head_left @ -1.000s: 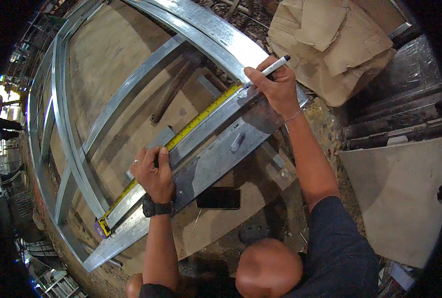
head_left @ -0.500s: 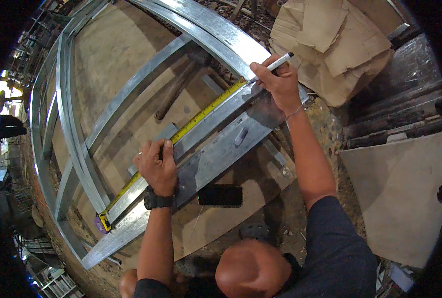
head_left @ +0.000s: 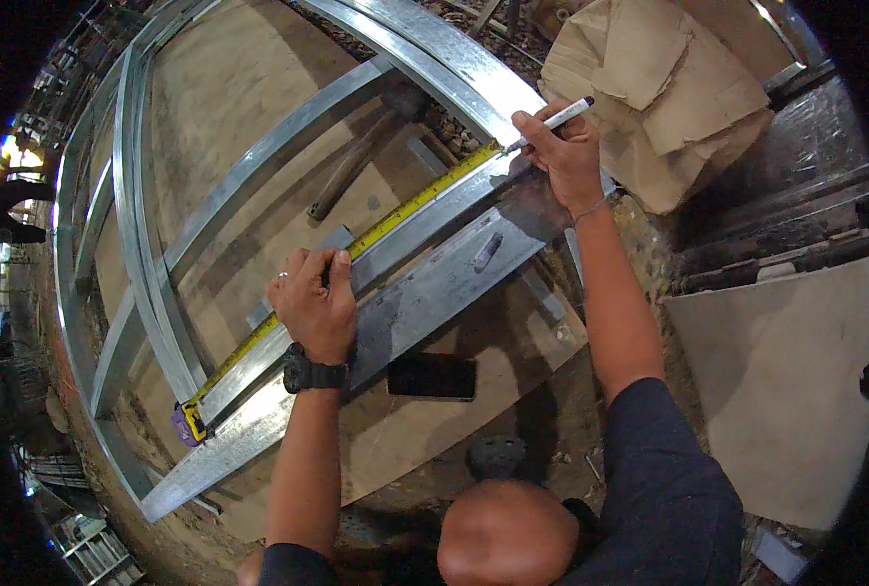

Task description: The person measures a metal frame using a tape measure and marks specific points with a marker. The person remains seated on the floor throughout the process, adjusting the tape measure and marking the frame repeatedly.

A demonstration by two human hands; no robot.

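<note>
A yellow tape measure (head_left: 400, 217) stretches along a silver metal bar (head_left: 434, 217), its purple and yellow case lying at the lower left end. My left hand (head_left: 315, 305), wearing a ring and a black watch, is closed over the blade midway and presses it on the bar; its fingertips are partly hidden. A white marker with a black end (head_left: 569, 114) is gripped in my right hand (head_left: 566, 161). The marker's tip rests at or very near the metal by the blade's far end. On a wider metal bar (head_left: 410, 301) lies a short dark cylindrical object (head_left: 487, 252).
A curved metal frame (head_left: 249, 181) spreads over brown board (head_left: 225, 73) on the ground. Inside it lies a wooden-handled hammer (head_left: 347, 176). A black phone (head_left: 433, 377) is near my knee (head_left: 506, 537). Crumpled cardboard (head_left: 649, 88) stands at the far right, a flat sheet (head_left: 776, 391) below it.
The view has shifted slightly. Both hands keep their places on the tape and at its far end; the marker tip stays by the blade's end.
</note>
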